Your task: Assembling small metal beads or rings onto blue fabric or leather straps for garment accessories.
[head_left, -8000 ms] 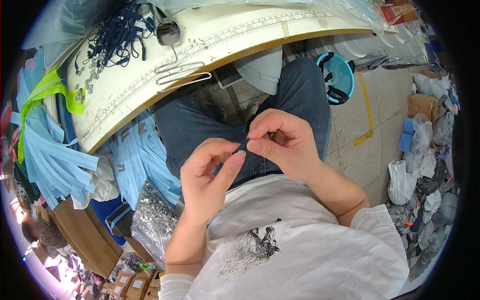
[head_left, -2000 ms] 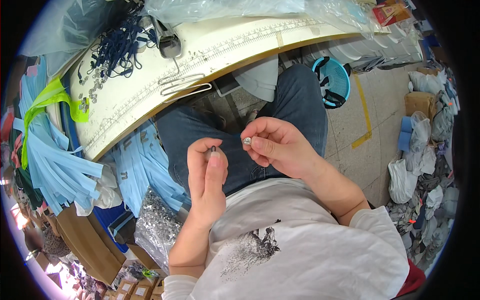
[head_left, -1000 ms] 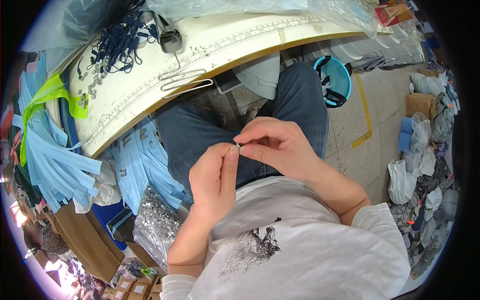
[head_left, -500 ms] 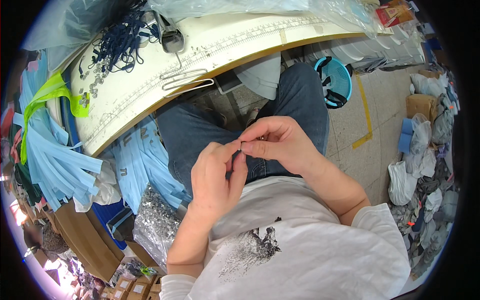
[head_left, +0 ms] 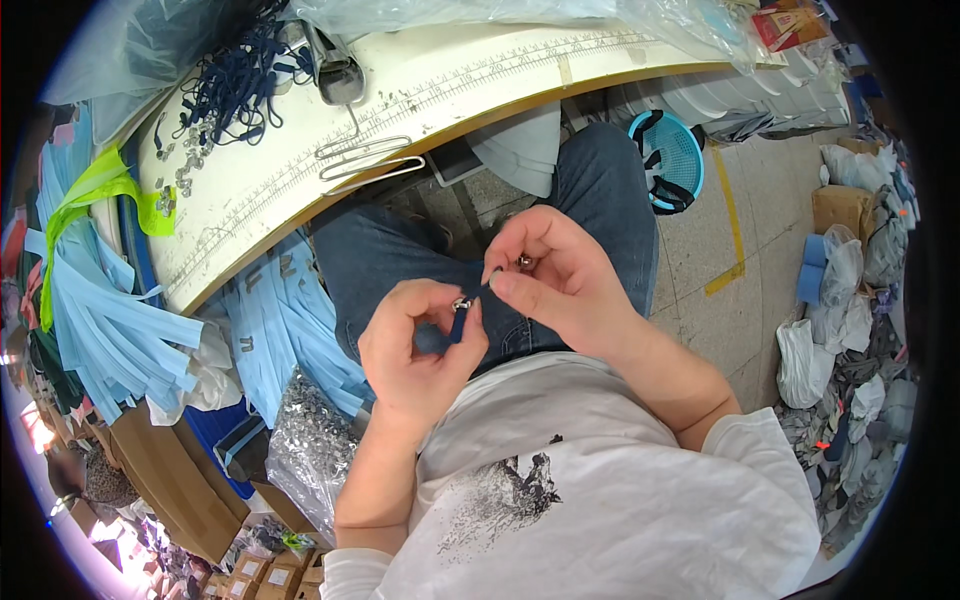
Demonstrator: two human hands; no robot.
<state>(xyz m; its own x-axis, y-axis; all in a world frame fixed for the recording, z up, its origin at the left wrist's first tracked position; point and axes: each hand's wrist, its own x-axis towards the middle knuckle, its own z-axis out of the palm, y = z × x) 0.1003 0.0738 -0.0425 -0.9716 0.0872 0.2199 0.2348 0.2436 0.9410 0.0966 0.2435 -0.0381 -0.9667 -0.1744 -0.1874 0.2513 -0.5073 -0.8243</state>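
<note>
Over the lap, left hand (head_left: 420, 345) pinches a dark cord (head_left: 457, 325), right hand (head_left: 555, 275) fingers clamp its metal clip (head_left: 523, 262); white table (head_left: 420, 110) above, tiled floor (head_left: 740, 240) right.

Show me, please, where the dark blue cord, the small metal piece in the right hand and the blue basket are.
dark blue cord (head_left: 457, 326): head view, its upright middle.
small metal piece (head_left: 523, 262): head view, its shiny face.
blue basket (head_left: 682, 152): head view, its mesh wall.
</note>
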